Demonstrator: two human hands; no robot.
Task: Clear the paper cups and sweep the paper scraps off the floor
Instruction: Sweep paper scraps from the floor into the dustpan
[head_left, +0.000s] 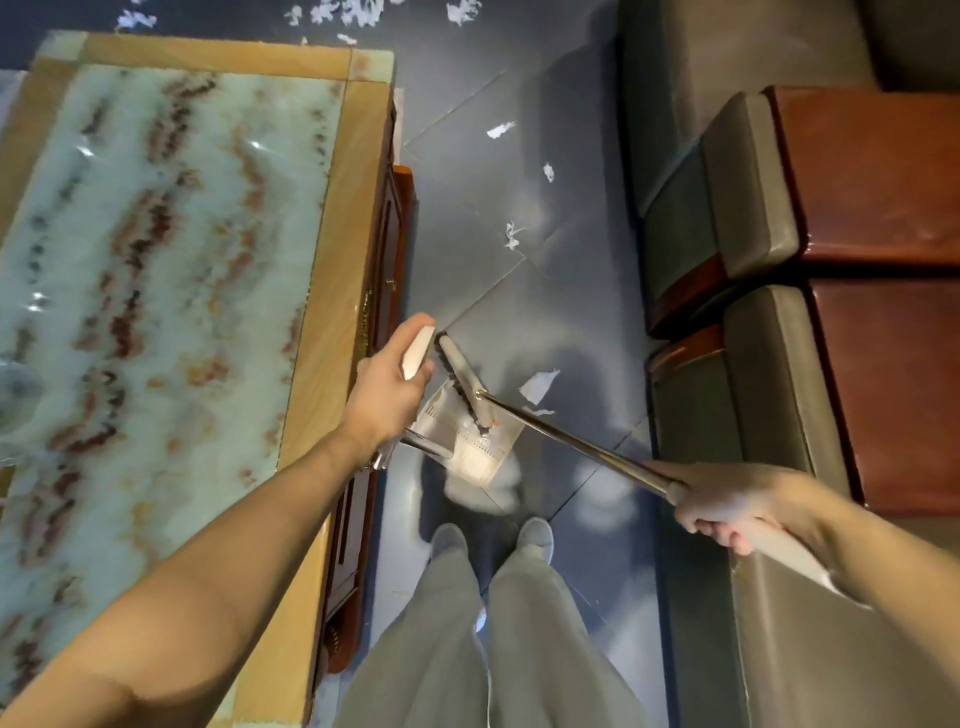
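Our left grip (387, 392) is curled round the pale upright handle of the grey long-handled dustpan (470, 452), whose pan sits low ahead of our shoes. Our right grip (727, 501) clasps the grey sleeve of the metal-poled broom (571, 440), its dark bristle head lying over the pan. Torn white paper scraps (537, 387) lie just beside the pan. More are scattered farther up the dark blue tiled floor (571, 291), between the marble-topped wooden desk (332, 208) and the grey-cushioned brown wooden sofa (753, 208).

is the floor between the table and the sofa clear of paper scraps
No, several white paper scraps lie scattered on the dark floor beyond the broom and the dustpan.
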